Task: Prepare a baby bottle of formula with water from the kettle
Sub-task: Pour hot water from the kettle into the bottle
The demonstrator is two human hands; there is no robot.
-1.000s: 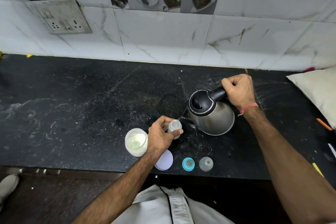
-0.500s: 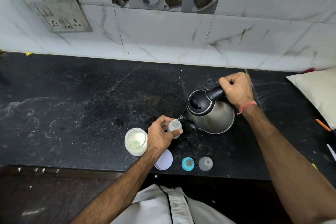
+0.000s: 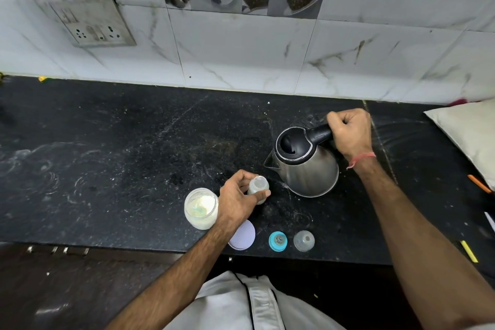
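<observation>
A small clear baby bottle point(image 3: 258, 186) stands open on the black counter point(image 3: 107, 158), held around its body by my left hand point(image 3: 237, 201). My right hand point(image 3: 349, 132) grips the black handle of a steel kettle point(image 3: 308, 166). The kettle's spout points left and sits a little above and to the right of the bottle mouth, apart from it. No water stream is visible. An open jar of white formula powder point(image 3: 201, 211) stands just left of my left hand. Its pale round lid point(image 3: 242, 236), a blue bottle ring with nipple point(image 3: 278, 241) and a clear bottle cap point(image 3: 303, 240) lie near the counter's front edge.
A marble tile wall with a socket plate point(image 3: 88, 21) backs the counter. A pale cushion point(image 3: 471, 134) lies at the far right, with an orange pen point(image 3: 479, 183) and a yellow item point(image 3: 468, 250) near it. The counter's front edge runs just below the lids.
The kettle has tipped back and lifted slightly, so its spout has drawn away from the bottle mouth and the thin stream of water has stopped. My left hand still holds the bottle.
</observation>
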